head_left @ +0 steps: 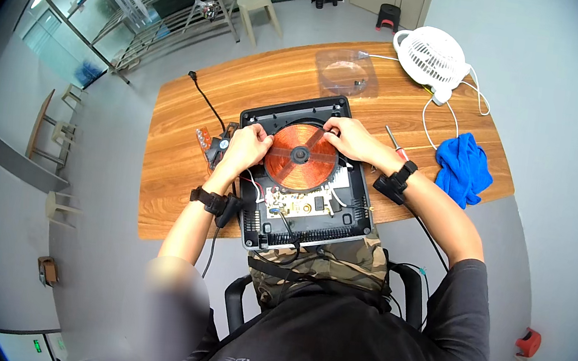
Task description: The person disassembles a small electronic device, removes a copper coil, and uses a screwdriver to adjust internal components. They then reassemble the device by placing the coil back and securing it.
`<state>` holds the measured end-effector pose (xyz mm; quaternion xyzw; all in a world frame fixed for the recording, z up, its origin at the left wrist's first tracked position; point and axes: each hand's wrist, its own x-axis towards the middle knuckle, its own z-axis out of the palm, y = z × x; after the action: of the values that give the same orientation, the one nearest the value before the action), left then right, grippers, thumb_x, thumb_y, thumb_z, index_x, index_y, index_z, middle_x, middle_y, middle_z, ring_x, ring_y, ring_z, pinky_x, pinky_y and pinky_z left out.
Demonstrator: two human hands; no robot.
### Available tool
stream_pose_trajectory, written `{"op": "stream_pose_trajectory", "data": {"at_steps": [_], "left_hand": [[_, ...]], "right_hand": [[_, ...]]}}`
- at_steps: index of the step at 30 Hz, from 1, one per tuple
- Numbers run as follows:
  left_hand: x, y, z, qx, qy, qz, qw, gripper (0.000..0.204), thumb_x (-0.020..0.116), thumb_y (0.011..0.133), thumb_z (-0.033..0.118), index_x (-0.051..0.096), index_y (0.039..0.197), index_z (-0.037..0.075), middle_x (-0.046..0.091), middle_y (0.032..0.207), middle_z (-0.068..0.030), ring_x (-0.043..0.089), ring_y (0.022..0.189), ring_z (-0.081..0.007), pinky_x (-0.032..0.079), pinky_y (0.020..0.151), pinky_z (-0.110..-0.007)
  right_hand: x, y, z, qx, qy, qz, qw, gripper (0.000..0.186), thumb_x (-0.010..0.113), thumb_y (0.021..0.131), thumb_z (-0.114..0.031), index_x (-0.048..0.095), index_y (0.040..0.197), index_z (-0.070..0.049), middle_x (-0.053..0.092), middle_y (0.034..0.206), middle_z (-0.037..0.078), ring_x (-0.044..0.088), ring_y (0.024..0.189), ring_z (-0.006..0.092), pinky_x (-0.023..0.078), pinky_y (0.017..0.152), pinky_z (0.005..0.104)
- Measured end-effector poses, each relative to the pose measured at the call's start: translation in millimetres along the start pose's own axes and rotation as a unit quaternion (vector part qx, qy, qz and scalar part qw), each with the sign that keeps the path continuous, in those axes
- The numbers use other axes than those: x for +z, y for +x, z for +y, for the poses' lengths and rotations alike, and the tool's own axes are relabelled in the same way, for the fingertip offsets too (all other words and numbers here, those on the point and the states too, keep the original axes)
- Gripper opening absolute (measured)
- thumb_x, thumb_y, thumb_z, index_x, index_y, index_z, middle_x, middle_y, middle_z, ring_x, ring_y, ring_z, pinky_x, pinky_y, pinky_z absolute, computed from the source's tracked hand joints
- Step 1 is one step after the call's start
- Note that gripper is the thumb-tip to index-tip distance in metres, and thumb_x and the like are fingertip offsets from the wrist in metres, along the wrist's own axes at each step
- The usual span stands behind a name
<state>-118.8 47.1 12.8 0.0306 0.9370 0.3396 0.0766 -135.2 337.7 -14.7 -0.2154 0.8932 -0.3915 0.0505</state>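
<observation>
An opened induction cooker's black housing lies at the table's front edge, partly over my lap. Inside it sits a round copper coil with a dark hub at its centre. My left hand pinches the coil's left rim, fingers closed. On the upper right rim, my right hand is closed as well, thumb and fingers pressed together. Below the coil is a pale circuit board with wires running from it. The exact grip under the fingertips is hidden.
Left of the housing lie a small dark fan part and a black power cord. A pen-like tool, a blue cloth, a white fan and a clear plastic tray lie right and far.
</observation>
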Motion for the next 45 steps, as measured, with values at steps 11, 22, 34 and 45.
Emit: {"op": "stream_pose_trajectory", "data": {"at_steps": [11,22,34,45], "left_hand": [[5,-2,-12,0.061,0.059,0.018,0.996,0.028,0.069,0.096,0.026,0.068,0.088,-0.001,0.073,0.071,-0.0155,0.074,0.064,-0.0257,0.057,0.067,-0.040],[2,-4,-8,0.053,0.049,0.024,0.997,0.028,0.073,0.091,0.025,0.074,0.095,-0.003,0.075,0.086,-0.0224,0.075,0.084,-0.0334,0.057,0.078,-0.042],[12,-19,-28,-0.042,-0.171,-0.041,0.983,0.027,0.074,0.095,0.017,0.073,0.112,-0.004,0.076,0.103,-0.0082,0.070,0.095,-0.0135,0.056,0.087,-0.030],[-6,8,-31,-0.003,-0.120,-0.102,0.988,0.029,0.067,0.104,0.027,0.074,0.101,-0.001,0.071,0.086,-0.0006,0.058,0.078,-0.0061,0.050,0.073,-0.027]], "right_hand": [[-36,-78,-15,-0.080,-0.070,-0.020,0.994,0.021,0.075,0.092,-0.025,0.066,0.092,-0.007,0.059,0.088,0.010,0.063,0.082,0.0293,0.050,0.071,0.0424],[-25,-79,-28,-0.116,-0.150,-0.094,0.977,0.029,0.078,0.091,-0.032,0.070,0.097,-0.005,0.066,0.098,0.013,0.067,0.093,0.0357,0.053,0.077,0.0475],[-24,-81,-24,-0.092,-0.110,-0.079,0.986,0.024,0.082,0.087,-0.024,0.073,0.093,-0.002,0.065,0.090,0.012,0.066,0.088,0.0352,0.052,0.074,0.0465],[-26,-81,-30,-0.082,-0.076,-0.042,0.993,0.022,0.084,0.084,-0.024,0.075,0.090,-0.005,0.064,0.083,0.010,0.066,0.077,0.0321,0.050,0.068,0.0431]]}}
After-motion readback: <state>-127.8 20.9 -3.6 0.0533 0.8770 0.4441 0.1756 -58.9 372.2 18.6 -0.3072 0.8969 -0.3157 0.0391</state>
